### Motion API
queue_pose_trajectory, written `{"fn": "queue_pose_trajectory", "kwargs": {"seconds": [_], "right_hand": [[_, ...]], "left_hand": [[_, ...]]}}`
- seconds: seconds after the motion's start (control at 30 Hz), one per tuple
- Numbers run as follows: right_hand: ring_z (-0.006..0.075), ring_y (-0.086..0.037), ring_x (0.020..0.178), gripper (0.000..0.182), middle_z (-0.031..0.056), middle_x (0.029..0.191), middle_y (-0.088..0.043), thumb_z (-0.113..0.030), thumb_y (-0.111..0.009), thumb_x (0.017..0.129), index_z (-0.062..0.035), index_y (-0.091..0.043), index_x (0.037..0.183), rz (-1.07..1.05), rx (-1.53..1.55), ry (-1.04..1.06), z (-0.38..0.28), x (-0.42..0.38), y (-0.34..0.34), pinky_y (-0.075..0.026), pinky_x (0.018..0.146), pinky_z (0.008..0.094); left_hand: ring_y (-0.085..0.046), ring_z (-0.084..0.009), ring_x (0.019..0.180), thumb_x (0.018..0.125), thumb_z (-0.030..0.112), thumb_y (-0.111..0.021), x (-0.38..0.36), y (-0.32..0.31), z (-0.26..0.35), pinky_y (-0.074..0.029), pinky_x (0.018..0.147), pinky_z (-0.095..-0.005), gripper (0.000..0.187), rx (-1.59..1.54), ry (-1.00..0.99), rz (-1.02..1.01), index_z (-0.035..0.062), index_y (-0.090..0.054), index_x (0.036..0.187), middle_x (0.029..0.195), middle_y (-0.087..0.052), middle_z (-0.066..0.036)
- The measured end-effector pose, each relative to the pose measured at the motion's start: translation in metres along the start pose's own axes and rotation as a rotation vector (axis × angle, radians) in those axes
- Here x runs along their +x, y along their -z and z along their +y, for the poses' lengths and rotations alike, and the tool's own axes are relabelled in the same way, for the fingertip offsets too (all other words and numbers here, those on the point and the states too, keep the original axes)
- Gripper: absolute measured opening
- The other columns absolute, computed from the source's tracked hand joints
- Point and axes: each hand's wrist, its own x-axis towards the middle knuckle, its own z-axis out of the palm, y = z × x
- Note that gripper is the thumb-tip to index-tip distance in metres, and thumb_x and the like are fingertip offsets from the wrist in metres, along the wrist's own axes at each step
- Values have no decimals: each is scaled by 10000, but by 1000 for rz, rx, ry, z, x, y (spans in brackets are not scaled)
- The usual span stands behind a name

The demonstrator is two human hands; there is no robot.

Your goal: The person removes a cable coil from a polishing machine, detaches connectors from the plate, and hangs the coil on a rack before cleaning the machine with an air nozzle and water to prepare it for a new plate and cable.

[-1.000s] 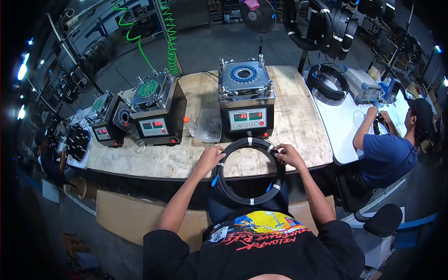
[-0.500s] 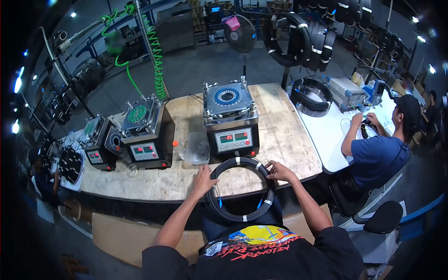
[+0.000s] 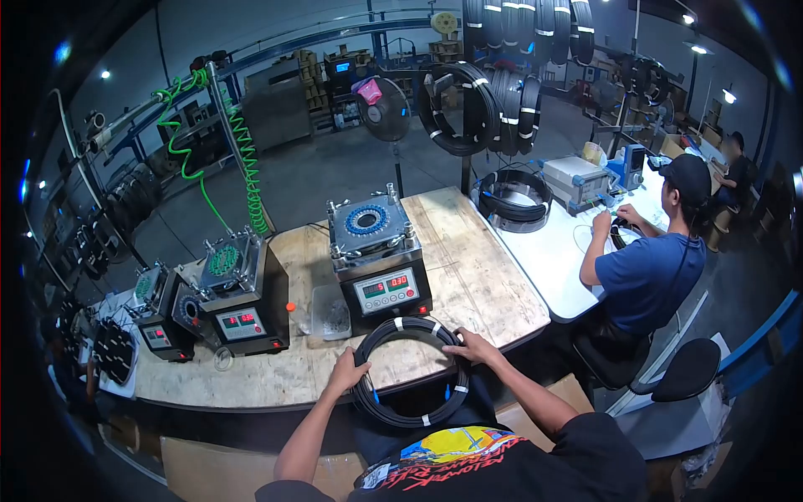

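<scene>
I hold a black coil of cable (image 3: 393,328), bound with white tape bands, at the near edge of the wooden workbench (image 3: 468,284). My left hand (image 3: 348,370) grips the coil's left side. On the coil's right side my right hand (image 3: 470,345) is closed over the strands. The coil hangs partly over my lap, with short blue connector ends (image 3: 375,393) showing inside it. Just beyond the coil stands a grey machine with a red-digit display (image 3: 386,290) and a round blue fixture on top.
A clear plastic tub (image 3: 328,315) and two more display machines (image 3: 241,305) stand to the left. Green coiled hoses (image 3: 244,163) hang behind. A person in a blue shirt (image 3: 648,276) works at a white table on the right; black coils (image 3: 456,105) hang above.
The view has tilted upward and swung, so the bench and coil sit lower and further left in frame. Both hands stay on the coil in the same grip.
</scene>
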Motion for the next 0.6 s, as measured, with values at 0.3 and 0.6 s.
{"fn": "queue_pose_trajectory", "kwargs": {"seconds": [0.3,0.6], "right_hand": [[360,-698,963,776,279,1024,-700,-565,-808,834,43,-609,1273,170,86,117,10,-14,-12,-535,843,432],[215,-602,1075,786,158,1162,-631,-412,-854,851,13,-516,1420,87,385,180,-41,-91,121,-493,938,351]], "left_hand": [[-649,-533,1036,928,231,-718,-22,15,54,-509,872,-558,462,-58,-90,95,-38,-437,1178,1002,-665,-349],[-701,-423,1028,835,189,-794,8,89,192,-531,891,-480,532,-154,-280,137,-4,-515,1245,1026,-705,-275]]}}
